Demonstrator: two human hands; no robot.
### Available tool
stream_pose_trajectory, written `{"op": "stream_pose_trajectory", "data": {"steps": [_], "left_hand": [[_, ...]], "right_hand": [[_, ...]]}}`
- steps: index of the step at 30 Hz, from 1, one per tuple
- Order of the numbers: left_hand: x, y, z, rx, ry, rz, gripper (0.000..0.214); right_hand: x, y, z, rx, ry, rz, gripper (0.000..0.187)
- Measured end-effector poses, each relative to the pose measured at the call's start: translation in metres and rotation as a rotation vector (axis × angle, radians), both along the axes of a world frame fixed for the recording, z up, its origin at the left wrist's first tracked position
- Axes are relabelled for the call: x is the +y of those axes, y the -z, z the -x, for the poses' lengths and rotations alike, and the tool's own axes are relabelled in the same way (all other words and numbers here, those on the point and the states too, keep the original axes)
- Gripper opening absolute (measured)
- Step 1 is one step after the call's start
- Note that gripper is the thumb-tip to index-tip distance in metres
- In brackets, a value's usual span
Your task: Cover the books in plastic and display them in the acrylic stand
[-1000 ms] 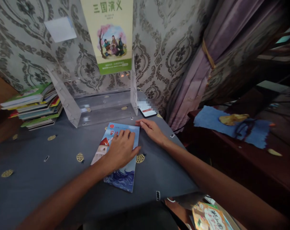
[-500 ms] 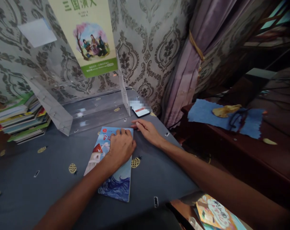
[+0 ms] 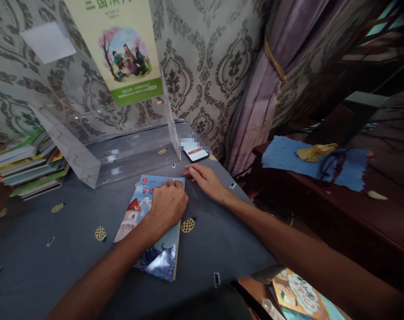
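Note:
A blue picture-covered book with red characters, a red-roofed building and waves on its cover is on the table. My left hand lies over its upper right part, fingers curled at the top edge; the thumb is hidden. The book's lower end looks slightly raised, with glare on the waves and its page edge showing. Just beyond the book's upper right corner, my right hand rests on its side with fingers extended, holding nothing. A phone with a lit screen lies behind that hand.
A clear acrylic stand at the back bears a yellow-green book. Stacked books stand at left. The pineapple-print tablecloth ends at right. Beyond are a blue cloth on dark furniture and a low-lying book.
The book has tilted and turned slightly under my left hand; its lower end has shifted left, and glare now shows there. My right hand stays nearly still.

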State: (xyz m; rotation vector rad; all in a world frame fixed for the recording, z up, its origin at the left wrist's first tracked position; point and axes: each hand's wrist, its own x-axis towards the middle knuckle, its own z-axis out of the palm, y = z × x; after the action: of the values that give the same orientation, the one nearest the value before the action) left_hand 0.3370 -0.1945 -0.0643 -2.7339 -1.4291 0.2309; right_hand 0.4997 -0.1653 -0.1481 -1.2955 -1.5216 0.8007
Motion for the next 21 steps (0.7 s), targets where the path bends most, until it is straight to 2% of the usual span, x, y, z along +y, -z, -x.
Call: {"op": "stream_pose_trajectory", "data": {"steps": [11,17,21], "left_hand": [[0.008,-0.005,0.010,-0.021,-0.030,-0.022,0.031],[-0.003,0.004,0.007,-0.051,0.003,-0.052,0.025],[-0.007,0.003,0.004,-0.016,0.017,-0.044,0.022]], "right_hand": [[-0.002,-0.005,0.000,-0.036,0.004,-0.006,0.034],[-0.004,-0.008,0.001,-0.045,-0.002,-0.001,0.034],[-0.006,-0.010,0.002,-0.057,-0.018,0.007,0.035]]}}
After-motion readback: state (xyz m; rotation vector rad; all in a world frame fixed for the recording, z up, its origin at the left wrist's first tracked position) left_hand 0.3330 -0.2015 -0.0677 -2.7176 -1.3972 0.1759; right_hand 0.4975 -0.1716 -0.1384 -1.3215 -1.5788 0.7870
